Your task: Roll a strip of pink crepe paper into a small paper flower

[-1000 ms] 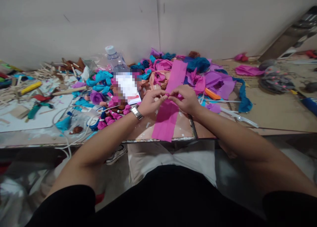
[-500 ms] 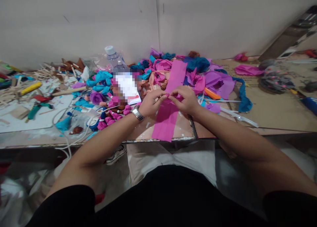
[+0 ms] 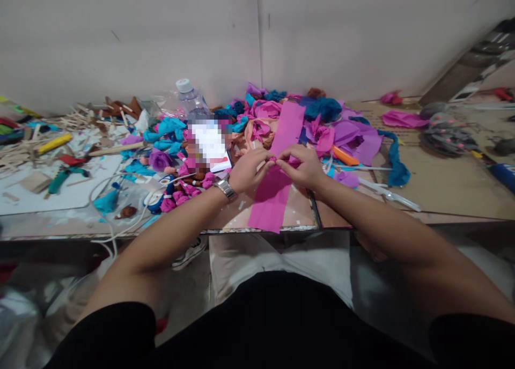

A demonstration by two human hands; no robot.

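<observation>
A long strip of bright pink crepe paper [image 3: 270, 204] lies lengthwise on the table, reaching its front edge. Above the strip's middle, my left hand [image 3: 249, 171], with a metal watch [image 3: 225, 186] at the wrist, pinches a small bunched piece of pink crepe paper [image 3: 273, 159] between thumb and fingers. My right hand [image 3: 304, 166] meets it there, its thumb and index finger closed on the same bit. The fingertips hide most of that piece, and whether it joins the strip I cannot tell. A lit phone [image 3: 215, 152] lies left of my hands.
A water bottle [image 3: 192, 98] stands behind the phone. Pink, blue and purple crepe paper [image 3: 358, 135] is heaped behind my hands. An orange-handled cutter [image 3: 345, 155] lies at right, near white scissors [image 3: 388, 194]. Wooden sticks [image 3: 80, 119], a green tool [image 3: 60, 180] and a white cable [image 3: 132, 221] are at left.
Both hands stay at the same spot over the pink strip, fingers shifting slightly on the small bunched piece. The whole view has moved a little.
</observation>
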